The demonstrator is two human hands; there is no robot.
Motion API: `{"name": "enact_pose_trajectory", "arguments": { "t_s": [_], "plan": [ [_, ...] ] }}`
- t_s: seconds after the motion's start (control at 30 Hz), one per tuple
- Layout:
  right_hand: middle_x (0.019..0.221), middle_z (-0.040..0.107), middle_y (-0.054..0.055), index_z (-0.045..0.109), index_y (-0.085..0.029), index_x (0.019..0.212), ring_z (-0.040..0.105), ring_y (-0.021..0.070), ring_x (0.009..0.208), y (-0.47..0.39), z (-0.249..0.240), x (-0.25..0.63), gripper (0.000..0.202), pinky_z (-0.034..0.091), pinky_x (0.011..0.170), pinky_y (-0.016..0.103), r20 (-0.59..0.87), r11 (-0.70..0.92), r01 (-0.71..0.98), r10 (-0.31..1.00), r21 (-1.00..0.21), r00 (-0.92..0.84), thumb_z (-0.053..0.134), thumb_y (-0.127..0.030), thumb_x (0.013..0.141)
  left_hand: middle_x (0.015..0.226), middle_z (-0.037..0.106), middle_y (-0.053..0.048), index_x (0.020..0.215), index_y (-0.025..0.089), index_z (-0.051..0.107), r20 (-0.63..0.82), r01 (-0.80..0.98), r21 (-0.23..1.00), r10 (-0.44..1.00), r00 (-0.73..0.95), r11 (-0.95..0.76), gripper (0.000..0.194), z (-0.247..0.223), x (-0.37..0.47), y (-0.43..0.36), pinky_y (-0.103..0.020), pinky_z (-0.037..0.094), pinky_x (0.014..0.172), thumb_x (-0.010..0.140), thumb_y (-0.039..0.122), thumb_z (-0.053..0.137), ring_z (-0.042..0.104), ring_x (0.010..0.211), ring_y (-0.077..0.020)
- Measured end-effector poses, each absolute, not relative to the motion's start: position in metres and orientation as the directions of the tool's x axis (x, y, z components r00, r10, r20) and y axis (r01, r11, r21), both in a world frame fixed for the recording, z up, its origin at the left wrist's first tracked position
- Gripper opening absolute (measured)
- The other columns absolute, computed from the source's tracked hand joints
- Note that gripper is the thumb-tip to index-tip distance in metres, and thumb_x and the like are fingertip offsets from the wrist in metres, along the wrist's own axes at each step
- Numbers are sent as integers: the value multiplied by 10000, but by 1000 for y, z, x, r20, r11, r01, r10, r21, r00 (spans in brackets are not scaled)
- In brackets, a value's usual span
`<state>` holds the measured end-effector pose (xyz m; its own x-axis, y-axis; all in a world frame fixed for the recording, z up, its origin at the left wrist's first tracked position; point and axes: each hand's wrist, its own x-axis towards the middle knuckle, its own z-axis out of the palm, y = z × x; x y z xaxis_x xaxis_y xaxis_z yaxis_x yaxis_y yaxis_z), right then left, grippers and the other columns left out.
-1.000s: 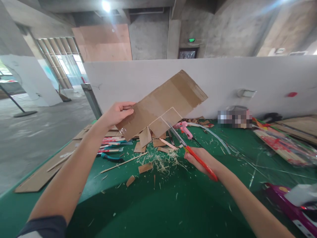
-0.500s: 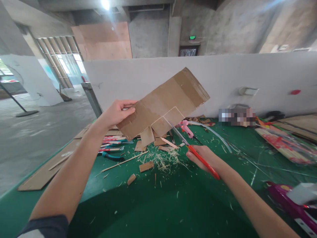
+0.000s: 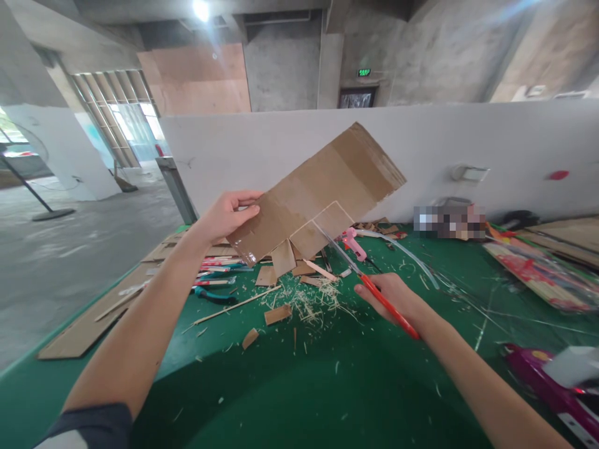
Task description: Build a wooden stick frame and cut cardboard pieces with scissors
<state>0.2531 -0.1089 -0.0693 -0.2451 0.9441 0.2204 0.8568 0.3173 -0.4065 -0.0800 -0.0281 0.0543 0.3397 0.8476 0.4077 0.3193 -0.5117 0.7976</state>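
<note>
A long piece of brown cardboard (image 3: 322,181) is held up, tilted, above the table, its left end pinched in my left hand (image 3: 231,215). Pale lines cross its lower part, and a flap (image 3: 283,257) hangs from the lower edge. My right hand (image 3: 393,299) is wrapped round the red handles of a pair of scissors (image 3: 384,299). Their blades point up and left, with the tips at the cardboard's lower edge, by the marked line. Whether the blades are apart I cannot make out.
On the green table (image 3: 290,386) lie wood shavings (image 3: 318,299), cardboard scraps (image 3: 277,314), a thin stick (image 3: 236,305) and teal-handled pliers (image 3: 213,294). Behind are a pink glue gun (image 3: 352,243) and a clear tube (image 3: 412,255). A purple device (image 3: 543,380) stands at the right.
The cardboard and both hands have shifted slightly to the right in the view. The scissors stay at the same marked line, with my grips unchanged.
</note>
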Motion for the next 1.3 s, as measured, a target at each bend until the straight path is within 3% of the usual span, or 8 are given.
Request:
{"name": "enact_pose_trajectory", "arguments": {
  "t_s": [0.23, 0.63, 0.87, 1.03, 1.3],
  "plan": [
    [472, 412, -22, 373, -218, 526, 388, 113, 425, -104, -75, 259, 451, 291, 448, 248, 228, 289, 882, 950, -372, -215, 481, -560, 799, 1116, 648, -74, 1186, 212, 592, 420, 320, 788, 839, 345, -526, 423, 53, -81, -27, -359, 511, 809, 778, 323, 590, 616, 962, -218],
    [477, 435, -1, 327, -232, 525, 412, 130, 427, -110, -72, 250, 478, 314, 481, 261, 291, 313, 902, 929, -298, -227, 407, -585, 837, 1113, 631, -83, 1167, 177, 572, 435, 345, 750, 814, 386, -564, 404, 55, -87, -27, -344, 501, 791, 787, 314, 557, 599, 968, -223],
    [475, 474, 20, 350, -238, 515, 450, 153, 441, -106, -73, 253, 458, 318, 490, 277, 295, 306, 922, 927, -239, -232, 431, -567, 824, 936, 645, -55, 1082, 221, 495, 328, 426, 736, 828, 456, -526, 328, 53, -85, -28, -281, 496, 593, 811, 401, 536, 627, 774, -197],
    [518, 484, 9, 383, -229, 566, 444, 143, 466, -107, -73, 253, 400, 314, 494, 270, 251, 351, 902, 924, -251, -289, 456, -529, 819, 925, 632, -49, 961, 209, 489, 331, 462, 691, 812, 481, -556, 257, 49, -84, -23, -286, 482, 612, 819, 420, 525, 619, 805, -203],
    [614, 515, 10, 426, -209, 655, 475, 146, 542, -112, -70, 247, 284, 336, 536, 264, 229, 449, 831, 892, -330, -391, 466, -425, 834, 964, 632, -56, 961, 204, 493, 350, 416, 702, 789, 504, -578, 240, 49, -86, -21, -301, 483, 665, 821, 395, 533, 615, 849, -203]
  ]
}}
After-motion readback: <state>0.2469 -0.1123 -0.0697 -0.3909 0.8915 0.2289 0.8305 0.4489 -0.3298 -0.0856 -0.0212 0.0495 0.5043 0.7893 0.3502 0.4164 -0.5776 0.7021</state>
